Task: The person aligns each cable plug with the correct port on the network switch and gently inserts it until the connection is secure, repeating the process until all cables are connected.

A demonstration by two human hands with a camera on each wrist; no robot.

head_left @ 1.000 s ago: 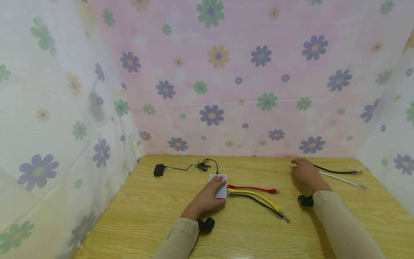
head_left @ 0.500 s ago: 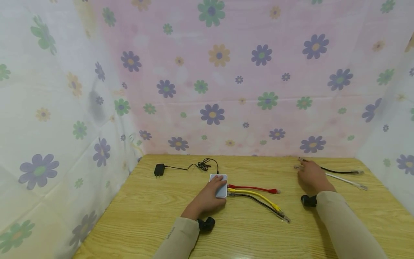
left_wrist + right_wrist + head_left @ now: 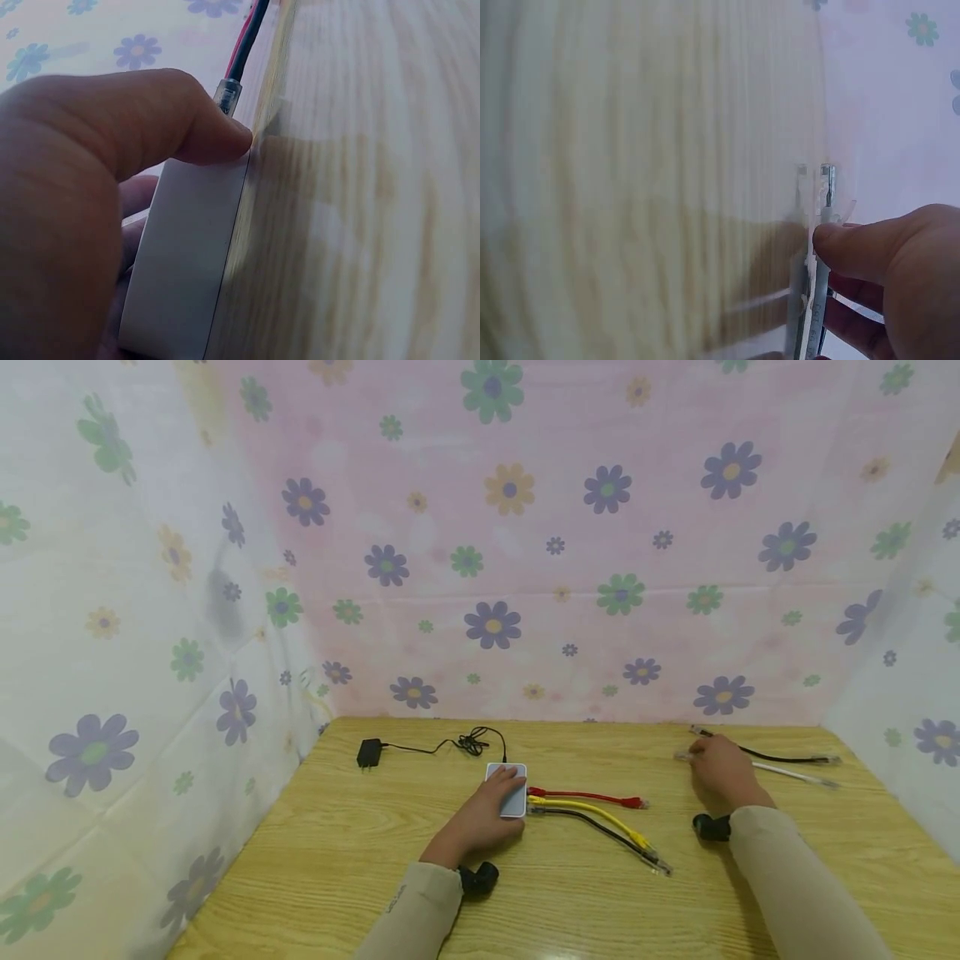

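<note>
A: What was seen at the left of the table?

B: A black power adapter was laid toward the rear, its prongs pointed at the viewer. Its thin cord was strung rightward through a loose tangle and plugged into the rear edge of a white box.

A: How was the box held?

B: It was gripped by the left hand, the thumb pressed to the near side and the fingers laid across the grey top. The box was set flat near mid-table, its longer axis lined up front to back.

A: And on its right side?

B: Three cables were plugged in there: a red cable, pointed almost straight right, then a yellow cable and a black cable, both angled right and toward the viewer.

A: What was held farther right?

B: A white cable was pinched between thumb and fingers of the right hand, close behind one plug. Its long axis was laid nearly crosswise at the rear right, the pinched plug pointed left, the far end slanted right and slightly nearer the viewer. Whether the pinched end was touching the tabletop could not be told.

A: Behind it?

B: A second dark cable was stretched roughly alongside.
</note>
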